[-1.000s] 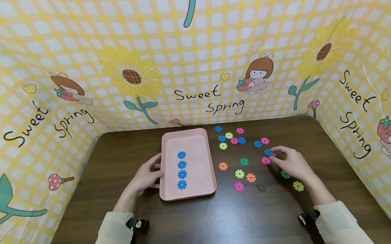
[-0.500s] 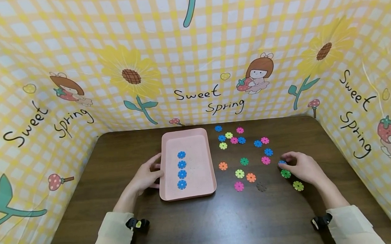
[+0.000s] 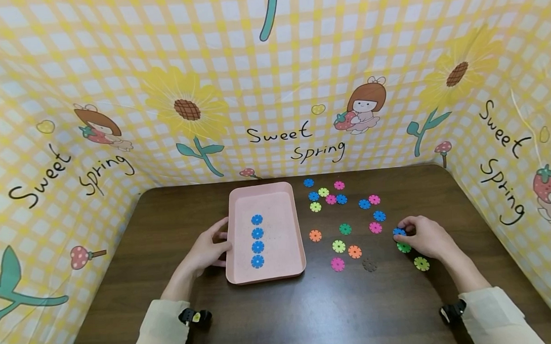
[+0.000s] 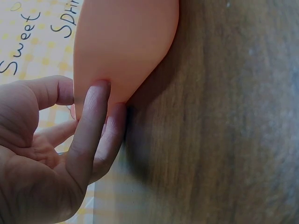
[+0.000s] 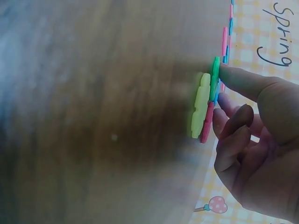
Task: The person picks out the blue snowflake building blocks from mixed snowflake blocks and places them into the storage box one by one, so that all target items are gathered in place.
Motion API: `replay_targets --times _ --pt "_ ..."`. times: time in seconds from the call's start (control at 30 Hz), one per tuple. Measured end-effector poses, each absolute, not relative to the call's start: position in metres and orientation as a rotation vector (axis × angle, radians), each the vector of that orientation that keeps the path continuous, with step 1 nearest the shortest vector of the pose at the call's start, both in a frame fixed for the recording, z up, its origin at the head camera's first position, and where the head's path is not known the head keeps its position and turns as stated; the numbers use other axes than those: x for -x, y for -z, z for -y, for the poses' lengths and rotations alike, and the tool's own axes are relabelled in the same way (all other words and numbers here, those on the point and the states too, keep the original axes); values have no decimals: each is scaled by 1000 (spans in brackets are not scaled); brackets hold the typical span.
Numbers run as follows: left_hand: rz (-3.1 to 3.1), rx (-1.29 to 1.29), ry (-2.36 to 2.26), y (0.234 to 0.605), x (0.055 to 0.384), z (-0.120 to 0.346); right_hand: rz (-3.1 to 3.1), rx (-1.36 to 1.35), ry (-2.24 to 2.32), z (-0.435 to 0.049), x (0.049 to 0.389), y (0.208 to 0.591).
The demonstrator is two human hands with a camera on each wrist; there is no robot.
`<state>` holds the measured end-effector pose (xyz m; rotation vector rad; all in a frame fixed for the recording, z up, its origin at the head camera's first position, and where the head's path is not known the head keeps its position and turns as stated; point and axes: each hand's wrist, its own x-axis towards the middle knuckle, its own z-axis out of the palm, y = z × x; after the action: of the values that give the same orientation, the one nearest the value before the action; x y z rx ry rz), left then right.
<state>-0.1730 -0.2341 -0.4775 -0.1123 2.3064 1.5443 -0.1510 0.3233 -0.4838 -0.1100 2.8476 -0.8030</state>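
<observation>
A pink tray (image 3: 290,278) lies on the dark wooden table with several blue interlocking discs (image 3: 257,233) in one column inside. My left hand (image 3: 210,249) holds the tray's left wall, its thumb at the rim and the other fingers against the outer side, as the left wrist view shows close up. To the right of the scattered discs, my right hand (image 3: 425,236) pinches a notched blue disc (image 3: 398,232) between thumb and index finger, just behind a green disc (image 3: 403,248). In the right wrist view the fingers partly hide that blue disc.
Loose discs lie between the tray and my right hand, among them orange (image 3: 315,235), pink (image 3: 337,264), dark green (image 3: 345,229) and grey (image 3: 370,264). A yellow-green disc (image 3: 421,263) lies below my right hand. Checkered cloth (image 3: 273,101) surrounds the table's back and sides.
My right hand has moved right and toward me, from one blue disc, left lying by a pink one, to another blue disc near the green one. My left hand stays on the tray.
</observation>
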Motion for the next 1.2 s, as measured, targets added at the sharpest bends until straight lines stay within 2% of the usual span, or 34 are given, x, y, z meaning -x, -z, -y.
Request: replay_targets --times 1.2 --pt "-2323 144 -1535 481 173 235 -2907 240 931 -324 150 488"
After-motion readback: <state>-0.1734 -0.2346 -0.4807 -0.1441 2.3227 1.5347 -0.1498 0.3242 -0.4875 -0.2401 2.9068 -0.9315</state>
